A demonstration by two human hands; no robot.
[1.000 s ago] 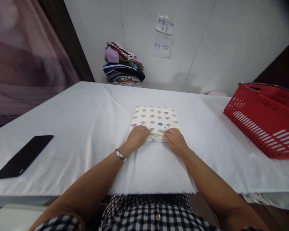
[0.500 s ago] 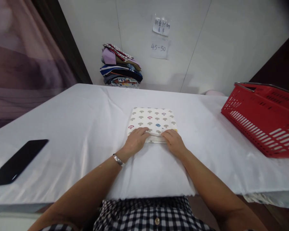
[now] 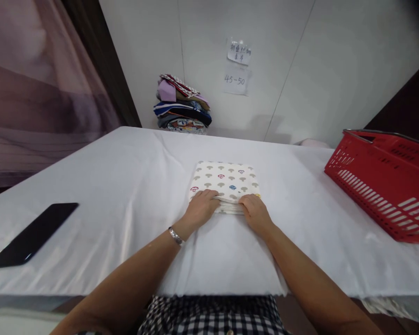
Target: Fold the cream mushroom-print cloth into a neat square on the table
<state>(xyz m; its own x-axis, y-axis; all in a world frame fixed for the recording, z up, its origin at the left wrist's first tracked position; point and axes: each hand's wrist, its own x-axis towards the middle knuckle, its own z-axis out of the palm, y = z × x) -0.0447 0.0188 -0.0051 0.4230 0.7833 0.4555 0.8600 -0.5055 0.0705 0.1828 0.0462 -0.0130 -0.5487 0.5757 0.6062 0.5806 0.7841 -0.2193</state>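
A folded white cloth (image 3: 226,179) printed with mushrooms, mostly grey with a few in red, blue and yellow, lies flat on the table in front of me. My left hand (image 3: 203,204) grips the near left part of its top layers, fingers over the print. At the near right corner, my right hand (image 3: 254,209) pinches the same edge. Between the hands the near edge is slightly raised, and several stacked layers show beneath it. Both thumbs are partly hidden at the fold.
The table (image 3: 132,172) has a white cover. A black phone-like slab (image 3: 35,235) lies at left, a red plastic basket (image 3: 380,186) stands at right. Beyond the far edge is a stack of folded fabrics (image 3: 183,107); paper signs (image 3: 236,80) hang on the wall.
The whole view has shifted slightly, so everything sits a little lower and further right. Both hands keep their hold on the cloth's near edge.
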